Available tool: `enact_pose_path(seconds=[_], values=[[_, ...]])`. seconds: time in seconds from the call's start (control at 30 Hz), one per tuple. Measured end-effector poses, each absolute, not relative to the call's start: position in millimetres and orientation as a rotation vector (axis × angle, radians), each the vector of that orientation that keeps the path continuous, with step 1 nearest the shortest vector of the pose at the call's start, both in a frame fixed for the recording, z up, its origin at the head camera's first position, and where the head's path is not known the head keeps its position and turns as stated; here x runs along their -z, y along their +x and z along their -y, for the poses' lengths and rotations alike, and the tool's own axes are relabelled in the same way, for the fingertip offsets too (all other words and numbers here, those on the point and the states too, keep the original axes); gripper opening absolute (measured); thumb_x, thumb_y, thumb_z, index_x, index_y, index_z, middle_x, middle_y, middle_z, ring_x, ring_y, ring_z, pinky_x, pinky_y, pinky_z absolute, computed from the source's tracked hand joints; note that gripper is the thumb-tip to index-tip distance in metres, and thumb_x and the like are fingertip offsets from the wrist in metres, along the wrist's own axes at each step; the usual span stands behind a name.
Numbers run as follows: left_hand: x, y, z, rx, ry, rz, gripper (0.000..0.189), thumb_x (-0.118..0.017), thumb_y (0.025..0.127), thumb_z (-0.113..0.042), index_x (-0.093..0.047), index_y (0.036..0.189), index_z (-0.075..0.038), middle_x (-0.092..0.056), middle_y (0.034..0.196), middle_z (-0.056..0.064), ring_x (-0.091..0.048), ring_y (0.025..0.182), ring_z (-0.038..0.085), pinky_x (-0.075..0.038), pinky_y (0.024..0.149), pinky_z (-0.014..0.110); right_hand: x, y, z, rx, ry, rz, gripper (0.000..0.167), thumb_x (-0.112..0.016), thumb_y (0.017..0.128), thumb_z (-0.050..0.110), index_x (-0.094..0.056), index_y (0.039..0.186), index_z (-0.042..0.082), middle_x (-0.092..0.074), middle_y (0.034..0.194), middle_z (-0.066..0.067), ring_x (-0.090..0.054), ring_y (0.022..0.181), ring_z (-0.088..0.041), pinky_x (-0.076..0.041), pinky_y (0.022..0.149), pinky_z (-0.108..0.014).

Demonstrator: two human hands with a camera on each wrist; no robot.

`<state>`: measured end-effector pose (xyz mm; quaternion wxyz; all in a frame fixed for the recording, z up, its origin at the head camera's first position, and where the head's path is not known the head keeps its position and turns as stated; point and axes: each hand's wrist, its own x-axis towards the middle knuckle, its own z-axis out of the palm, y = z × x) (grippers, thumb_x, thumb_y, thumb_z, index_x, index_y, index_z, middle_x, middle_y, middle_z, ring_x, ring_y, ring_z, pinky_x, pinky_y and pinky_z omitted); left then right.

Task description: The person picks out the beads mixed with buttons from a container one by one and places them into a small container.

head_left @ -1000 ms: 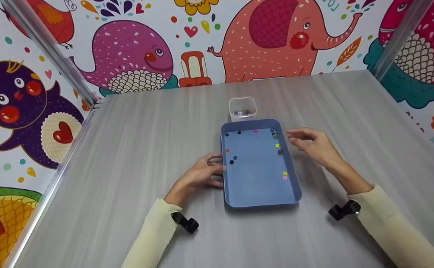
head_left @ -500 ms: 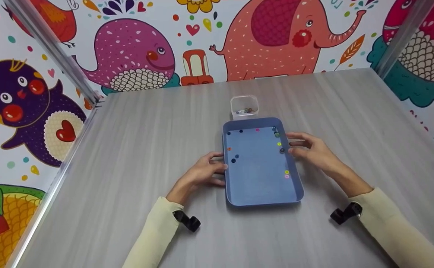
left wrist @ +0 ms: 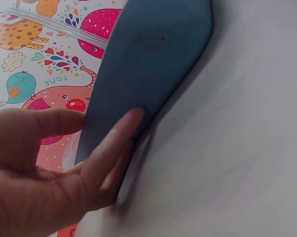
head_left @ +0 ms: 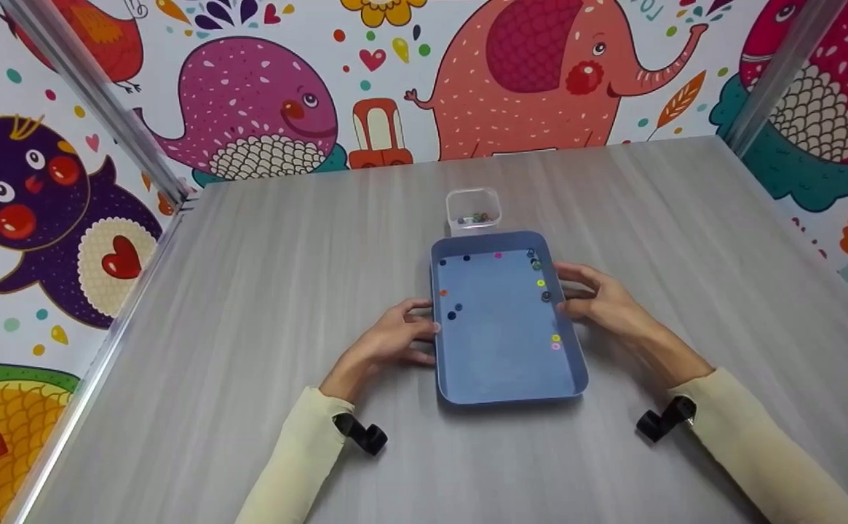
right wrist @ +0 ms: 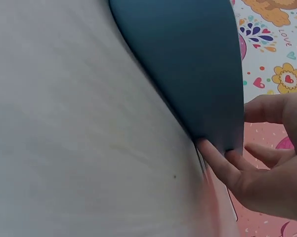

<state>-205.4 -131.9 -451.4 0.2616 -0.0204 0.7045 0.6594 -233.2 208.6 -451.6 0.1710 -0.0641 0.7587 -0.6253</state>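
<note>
A blue rectangular tray (head_left: 505, 364) lies lengthwise between my two hands. Small round pieces like beads or buttons are scattered inside it, among them a yellow one (head_left: 556, 338), an orange one (head_left: 443, 293) and a dark one (head_left: 452, 316). On the tray's left side, my left hand (head_left: 391, 336) touches the outer wall with extended fingers (left wrist: 116, 133), the thumb up at the rim. Opposite, my right hand (head_left: 605, 304) has its fingertips on the right outer wall (right wrist: 197, 74), thumb near the rim. Neither hand reaches inside.
Just behind the tray stands a small clear plastic box (head_left: 473, 200) with several small coloured pieces at its bottom. Everything rests on a grey wood-grain table (head_left: 249, 291). Printed cartoon panels (head_left: 263, 94) wall in the back and sides.
My right hand has come left and slightly toward me, from beside the tray onto its right wall. The left hand stays on the left wall. Tray and pieces look the same.
</note>
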Motion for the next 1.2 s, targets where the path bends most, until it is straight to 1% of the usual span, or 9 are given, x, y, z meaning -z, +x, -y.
enact_pose_path(seconds=[0.17, 0.4, 0.6, 0.73, 0.97, 1.07, 1.2], values=[[451.2, -204.7, 132.5, -1.794, -0.064, -1.899, 0.058, -0.059, 0.097, -0.006, -0.035, 0.149, -0.001, -0.053, 0.136, 0.027, -0.066, 0.107, 0.027, -0.066, 0.077, 0.041, 452.8, -235.3, -210.3, 1.763, -0.177, -2.134, 0.077, -0.067, 0.088, 0.000, -0.031, 0.156, 0.006, -0.036, 0.159, -0.020, -0.042, 0.141, -0.038, -0.058, 0.089, -0.018], [448.5, -203.2, 130.4, -1.798, -0.079, -1.904, 0.056, -0.058, 0.098, -0.004, -0.034, 0.149, 0.000, -0.050, 0.132, 0.028, -0.066, 0.109, 0.033, -0.066, 0.077, 0.041, 454.0, -236.9, -211.4, 1.782, -0.129, -2.056, 0.079, -0.067, 0.089, -0.002, -0.029, 0.157, 0.010, -0.033, 0.160, -0.022, -0.042, 0.141, -0.034, -0.059, 0.091, -0.021], [445.6, -202.2, 128.7, -1.755, -0.067, -1.956, 0.052, -0.057, 0.099, -0.003, -0.036, 0.147, 0.000, -0.052, 0.131, 0.028, -0.068, 0.104, 0.030, -0.066, 0.076, 0.041, 455.4, -237.8, -213.5, 1.782, -0.089, -2.032, 0.080, -0.067, 0.089, -0.002, -0.029, 0.158, 0.012, -0.031, 0.160, -0.023, -0.041, 0.141, -0.035, -0.059, 0.092, -0.022], [442.1, -202.0, 130.3, -1.700, -0.056, -2.017, 0.051, -0.058, 0.099, -0.006, -0.039, 0.146, -0.001, -0.055, 0.133, 0.027, -0.070, 0.101, 0.030, -0.066, 0.075, 0.040, 455.6, -238.5, -213.6, 1.786, -0.088, -2.023, 0.080, -0.067, 0.090, -0.002, -0.028, 0.158, 0.013, -0.030, 0.160, -0.024, -0.043, 0.140, -0.034, -0.059, 0.093, -0.023], [433.9, -202.6, 132.3, -1.681, -0.019, -2.112, 0.053, -0.059, 0.098, -0.007, -0.040, 0.147, 0.000, -0.056, 0.131, 0.028, -0.069, 0.102, 0.030, -0.066, 0.071, 0.037, 454.1, -238.9, -213.9, 1.770, -0.117, -2.058, 0.078, -0.070, 0.090, 0.005, -0.031, 0.157, 0.012, -0.035, 0.157, -0.024, -0.053, 0.129, -0.023, -0.059, 0.090, -0.021], [430.3, -202.0, 133.0, -1.696, -0.038, -2.117, 0.054, -0.061, 0.097, -0.007, -0.041, 0.147, -0.001, -0.056, 0.129, 0.026, -0.068, 0.101, 0.029, -0.066, 0.071, 0.037, 454.1, -238.7, -214.9, 1.772, -0.117, -2.052, 0.079, -0.070, 0.090, 0.005, -0.030, 0.158, 0.012, -0.034, 0.158, -0.024, -0.053, 0.129, -0.023, -0.059, 0.091, -0.022], [426.0, -201.3, 133.3, -1.706, -0.046, -2.128, 0.053, -0.061, 0.097, -0.007, -0.043, 0.147, -0.002, -0.057, 0.126, 0.023, -0.067, 0.103, 0.029, -0.066, 0.071, 0.037, 455.0, -238.7, -215.8, 1.767, -0.111, -2.055, 0.079, -0.070, 0.090, 0.006, -0.030, 0.158, 0.013, -0.034, 0.158, -0.024, -0.054, 0.128, -0.022, -0.059, 0.091, -0.023]])
